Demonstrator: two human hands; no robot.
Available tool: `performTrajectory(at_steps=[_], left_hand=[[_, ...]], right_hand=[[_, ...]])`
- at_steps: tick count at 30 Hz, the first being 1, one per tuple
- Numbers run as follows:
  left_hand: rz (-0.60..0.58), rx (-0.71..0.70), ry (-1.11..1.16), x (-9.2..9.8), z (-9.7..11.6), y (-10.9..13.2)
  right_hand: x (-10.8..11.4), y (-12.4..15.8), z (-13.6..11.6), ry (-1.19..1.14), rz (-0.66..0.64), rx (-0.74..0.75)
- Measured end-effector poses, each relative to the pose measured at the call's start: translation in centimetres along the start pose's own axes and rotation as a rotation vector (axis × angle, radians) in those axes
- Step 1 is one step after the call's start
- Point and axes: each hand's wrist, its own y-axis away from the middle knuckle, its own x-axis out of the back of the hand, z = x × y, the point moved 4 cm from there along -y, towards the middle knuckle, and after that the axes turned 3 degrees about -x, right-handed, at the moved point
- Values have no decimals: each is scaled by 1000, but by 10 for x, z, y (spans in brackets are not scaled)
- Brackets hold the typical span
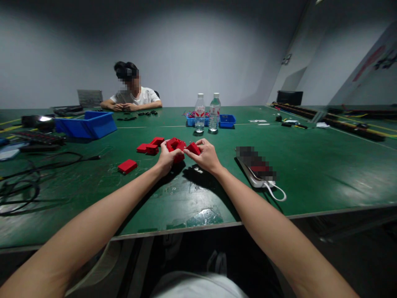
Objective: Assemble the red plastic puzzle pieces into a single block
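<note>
Several small red blocks [175,144] are bunched together in my left hand [166,158], whose fingers are closed around them. A single red block [193,148] is pinched between the thumb and fingers of my right hand [207,155], close beside the bunch. Whether that block touches the others, I cannot tell. Just left of my left hand, more red blocks [149,148] lie in a loose cluster on the green table [198,198]. One red block [127,166] lies apart, nearer to me. My fingers hide parts of the held blocks.
On the right a phone [256,163] lies on a white device with a white cable. Two water bottles [200,114] stand before small blue trays [227,121]. A large blue bin [88,124] and black cables [25,182] are on the left. Another person [136,97] sits opposite.
</note>
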Motion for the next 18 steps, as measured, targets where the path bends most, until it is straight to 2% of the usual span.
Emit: performTrajectory(at_steps=[3, 7, 14, 18], left_hand=[[-85, -13, -16, -3, 3, 4], [-192, 44, -10, -7, 1, 7], [-196, 92, 59, -7, 1, 7], [-206, 106, 66, -10, 1, 9]], right_hand=[[-1, 0, 2, 2, -34, -78], [0, 0, 5, -12, -87, -227], [-3, 0, 11, -151, -61, -331], [-4, 0, 11, -169, -91, -299]])
